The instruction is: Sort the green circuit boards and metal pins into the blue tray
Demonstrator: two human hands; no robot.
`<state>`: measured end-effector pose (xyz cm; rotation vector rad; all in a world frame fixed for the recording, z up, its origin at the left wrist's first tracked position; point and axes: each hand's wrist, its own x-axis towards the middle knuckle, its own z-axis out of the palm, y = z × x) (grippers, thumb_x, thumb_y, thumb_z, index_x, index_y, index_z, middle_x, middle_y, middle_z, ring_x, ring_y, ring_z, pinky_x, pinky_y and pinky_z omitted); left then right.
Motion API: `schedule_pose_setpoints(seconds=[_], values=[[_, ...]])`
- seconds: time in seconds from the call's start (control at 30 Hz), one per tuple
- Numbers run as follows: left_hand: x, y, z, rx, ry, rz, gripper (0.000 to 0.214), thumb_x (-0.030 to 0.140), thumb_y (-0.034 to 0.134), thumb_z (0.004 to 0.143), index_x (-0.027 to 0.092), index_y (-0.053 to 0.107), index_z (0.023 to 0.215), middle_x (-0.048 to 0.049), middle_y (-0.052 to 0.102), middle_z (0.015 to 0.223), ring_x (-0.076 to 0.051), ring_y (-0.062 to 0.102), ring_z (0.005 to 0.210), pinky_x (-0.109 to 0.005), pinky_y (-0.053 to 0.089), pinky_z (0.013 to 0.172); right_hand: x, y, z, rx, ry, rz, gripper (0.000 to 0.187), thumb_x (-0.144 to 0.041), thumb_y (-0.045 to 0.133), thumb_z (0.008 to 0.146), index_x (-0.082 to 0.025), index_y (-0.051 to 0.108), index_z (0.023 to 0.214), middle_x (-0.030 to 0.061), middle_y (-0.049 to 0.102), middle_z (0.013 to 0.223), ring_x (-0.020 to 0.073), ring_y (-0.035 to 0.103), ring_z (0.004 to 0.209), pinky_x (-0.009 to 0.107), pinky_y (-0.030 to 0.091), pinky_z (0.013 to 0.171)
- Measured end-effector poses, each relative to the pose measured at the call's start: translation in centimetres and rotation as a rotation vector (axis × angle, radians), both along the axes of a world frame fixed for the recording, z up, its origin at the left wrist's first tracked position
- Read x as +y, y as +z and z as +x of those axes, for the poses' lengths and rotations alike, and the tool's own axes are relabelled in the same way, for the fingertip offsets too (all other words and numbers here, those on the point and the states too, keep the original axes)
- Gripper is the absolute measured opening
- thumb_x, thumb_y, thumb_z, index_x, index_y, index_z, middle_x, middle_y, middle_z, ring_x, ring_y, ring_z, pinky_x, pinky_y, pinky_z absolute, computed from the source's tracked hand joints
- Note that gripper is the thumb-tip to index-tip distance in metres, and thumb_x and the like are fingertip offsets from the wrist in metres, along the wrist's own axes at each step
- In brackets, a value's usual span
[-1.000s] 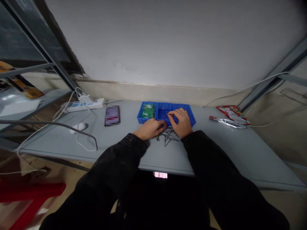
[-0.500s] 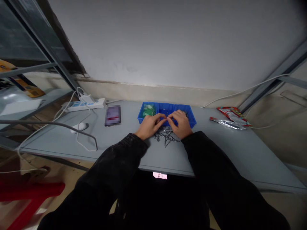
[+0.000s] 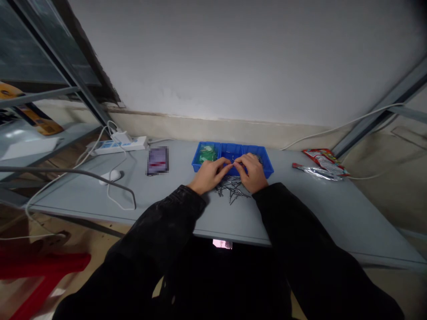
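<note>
My left hand (image 3: 211, 174) and my right hand (image 3: 251, 172) meet fingertip to fingertip at the front of the middle blue bin (image 3: 228, 146). Both are closed in a pinch, and whatever they pinch is too small to make out. Below them, a loose pile of metal screws or similar thin fasteners (image 3: 231, 193) lies on the grey table, partly covered by my fingers. The left blue bin (image 3: 196, 167) contains green and whitish small parts (image 3: 207, 154). Beyond my right hand, the right blue bin (image 3: 267, 164) holds small pieces that are mostly hidden.
On the left of the grey table (image 3: 333, 213) are a power strip (image 3: 133, 144) with white cables, a white mouse-like object (image 3: 111, 176) and a blurred purple packet (image 3: 158, 160). To the right lie a red wrapper (image 3: 320, 155) and a silver packet (image 3: 320, 173). Metal shelf posts flank the table.
Almost nothing differs. My fingertips stay pinched together over the middle bin with only a slight shift, and the pile looks the same.
</note>
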<state>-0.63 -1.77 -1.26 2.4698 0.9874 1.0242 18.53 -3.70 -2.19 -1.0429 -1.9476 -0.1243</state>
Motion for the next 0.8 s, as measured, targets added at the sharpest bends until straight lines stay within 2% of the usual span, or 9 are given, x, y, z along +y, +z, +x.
schedule_pose_setpoints(seconds=[0.17, 0.8], values=[[-0.01, 0.04, -0.08, -0.019, 0.007, 0.0, 0.026, 0.037, 0.049, 0.104, 0.016, 0.064, 0.107, 0.0063, 0.05, 0.057, -0.01, 0.047, 0.053, -0.023, 0.035, 0.06, -0.11, -0.01, -0.02, 0.015, 0.008, 0.004, 0.016, -0.028, 0.046, 0.1, -0.021, 0.059, 0.093, 0.0054, 0.065, 0.085, 0.0228, 0.055, 0.084, 0.037, 0.041, 0.079], [0.05, -0.04, -0.13, 0.003, 0.002, 0.003, 0.024, 0.035, 0.049, 0.104, 0.016, 0.063, 0.109, 0.0066, 0.049, 0.058, -0.009, 0.047, 0.053, -0.023, 0.037, 0.06, -0.12, 0.0, -0.03, 0.02, 0.006, -0.023, 0.017, -0.028, 0.046, 0.1, -0.023, 0.059, 0.09, 0.0056, 0.065, 0.087, 0.0236, 0.055, 0.085, 0.039, 0.042, 0.08]])
